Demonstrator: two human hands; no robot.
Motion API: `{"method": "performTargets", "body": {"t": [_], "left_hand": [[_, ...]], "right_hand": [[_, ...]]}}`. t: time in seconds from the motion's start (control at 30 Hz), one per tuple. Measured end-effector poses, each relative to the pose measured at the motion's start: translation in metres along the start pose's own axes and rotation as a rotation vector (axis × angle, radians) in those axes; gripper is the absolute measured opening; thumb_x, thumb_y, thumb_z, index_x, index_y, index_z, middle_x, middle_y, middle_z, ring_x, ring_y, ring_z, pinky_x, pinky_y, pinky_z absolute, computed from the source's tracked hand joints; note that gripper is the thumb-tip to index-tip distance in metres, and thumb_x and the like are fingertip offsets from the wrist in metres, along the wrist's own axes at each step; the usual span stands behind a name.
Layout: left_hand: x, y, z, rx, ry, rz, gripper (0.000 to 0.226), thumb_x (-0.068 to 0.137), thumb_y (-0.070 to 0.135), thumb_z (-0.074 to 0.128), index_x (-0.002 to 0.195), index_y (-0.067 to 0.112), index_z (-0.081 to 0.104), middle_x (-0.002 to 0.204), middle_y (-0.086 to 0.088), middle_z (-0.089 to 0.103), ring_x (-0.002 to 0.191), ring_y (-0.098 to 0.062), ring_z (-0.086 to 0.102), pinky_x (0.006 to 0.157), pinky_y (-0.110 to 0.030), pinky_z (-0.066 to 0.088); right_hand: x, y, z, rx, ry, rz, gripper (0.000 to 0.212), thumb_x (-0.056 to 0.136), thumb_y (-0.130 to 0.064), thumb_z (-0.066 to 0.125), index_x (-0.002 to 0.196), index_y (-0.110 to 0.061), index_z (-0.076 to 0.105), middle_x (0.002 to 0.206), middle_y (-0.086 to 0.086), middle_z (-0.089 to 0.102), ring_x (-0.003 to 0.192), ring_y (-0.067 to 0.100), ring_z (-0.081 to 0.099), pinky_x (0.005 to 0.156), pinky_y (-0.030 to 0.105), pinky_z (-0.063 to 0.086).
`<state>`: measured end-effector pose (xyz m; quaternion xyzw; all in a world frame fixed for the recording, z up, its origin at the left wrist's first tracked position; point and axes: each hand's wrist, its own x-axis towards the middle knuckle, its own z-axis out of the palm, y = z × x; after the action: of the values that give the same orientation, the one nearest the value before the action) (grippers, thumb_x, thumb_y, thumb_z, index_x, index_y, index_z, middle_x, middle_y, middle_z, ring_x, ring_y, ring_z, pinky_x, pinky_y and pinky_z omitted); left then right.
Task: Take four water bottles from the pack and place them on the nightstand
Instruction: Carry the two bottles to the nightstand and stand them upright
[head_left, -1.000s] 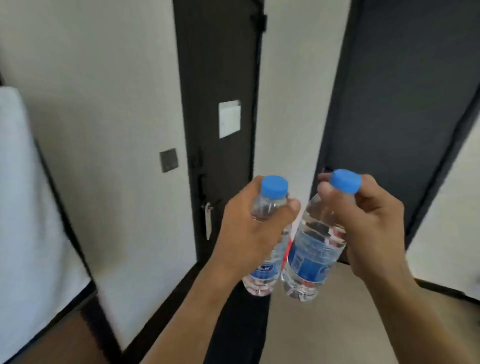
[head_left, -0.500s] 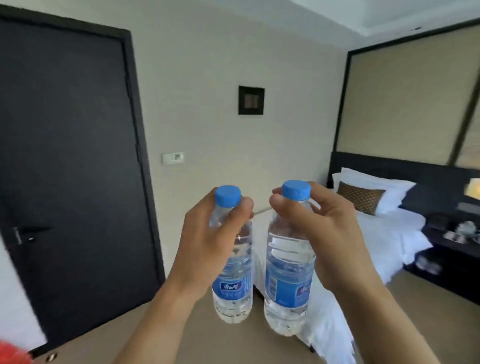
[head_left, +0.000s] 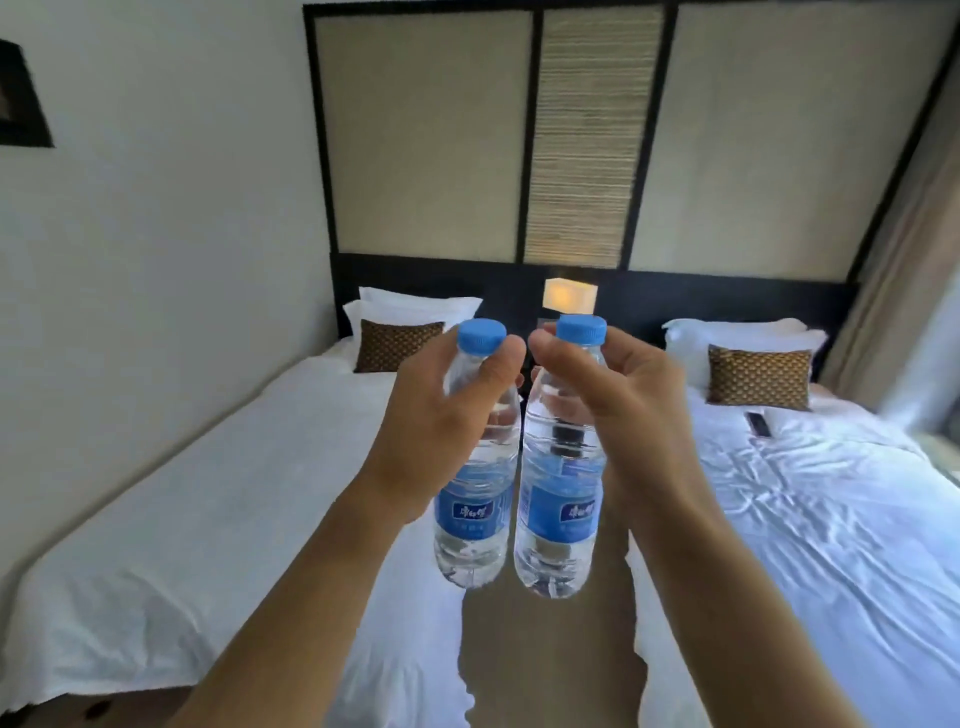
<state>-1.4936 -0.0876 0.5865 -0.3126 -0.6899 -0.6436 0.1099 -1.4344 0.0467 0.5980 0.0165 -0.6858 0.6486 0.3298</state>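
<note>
I hold two clear water bottles with blue caps and blue labels upright in front of me, side by side and almost touching. My left hand (head_left: 441, 421) grips the left bottle (head_left: 475, 514) by its neck and shoulder. My right hand (head_left: 613, 410) grips the right bottle (head_left: 558, 519) the same way. Both bottles hang in the air over the gap between two beds. The nightstand is hidden behind the bottles and my hands; only a lit lamp (head_left: 569, 296) shows above the caps. The pack is out of view.
A white bed (head_left: 208, 493) lies on the left and another white bed (head_left: 831, 519) on the right, each with white pillows and a brown cushion. A tan floor aisle (head_left: 545, 660) runs between them. A dark object (head_left: 758, 423) lies on the right bed. A curtain hangs far right.
The view has swung right from a dark door and wall to face the two beds and headboard. Both hands keep the same grip on the bottles, held upright together.
</note>
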Motion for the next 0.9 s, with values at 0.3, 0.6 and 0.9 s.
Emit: {"method": "performTargets", "body": {"t": [0.3, 0.6, 0.9], "left_hand": [[0.198, -0.123, 0.093, -0.136, -0.244, -0.022, 0.025, 0.081, 0.058, 0.053, 0.095, 0.039, 0.060, 0.080, 0.033, 0.072, 0.084, 0.011, 0.071, 0.062, -0.007, 0.054], [0.409, -0.240, 0.207, -0.165, -0.303, 0.046, 0.040, 0.080, 0.059, 0.055, 0.100, 0.025, 0.065, 0.087, 0.013, 0.076, 0.080, -0.001, 0.075, 0.065, -0.010, 0.055], [0.627, -0.391, 0.306, -0.136, -0.314, -0.034, 0.042, 0.087, 0.063, 0.039, 0.103, 0.033, 0.064, 0.093, 0.000, 0.074, 0.091, -0.006, 0.075, 0.076, -0.016, 0.058]], "right_hand": [[0.176, 0.102, -0.040, -0.086, 0.319, 0.013, 0.013, 0.087, -0.028, 0.077, 0.089, -0.015, 0.078, 0.081, 0.016, 0.075, 0.071, 0.012, 0.070, 0.072, 0.028, 0.062], [0.402, 0.230, -0.121, -0.171, 0.377, -0.008, 0.014, 0.085, -0.032, 0.079, 0.095, -0.022, 0.079, 0.090, 0.001, 0.080, 0.090, 0.012, 0.076, 0.081, 0.028, 0.060], [0.650, 0.351, -0.168, -0.243, 0.305, 0.000, 0.010, 0.084, -0.035, 0.078, 0.087, -0.038, 0.070, 0.073, -0.038, 0.070, 0.077, -0.021, 0.065, 0.067, 0.014, 0.046]]}}
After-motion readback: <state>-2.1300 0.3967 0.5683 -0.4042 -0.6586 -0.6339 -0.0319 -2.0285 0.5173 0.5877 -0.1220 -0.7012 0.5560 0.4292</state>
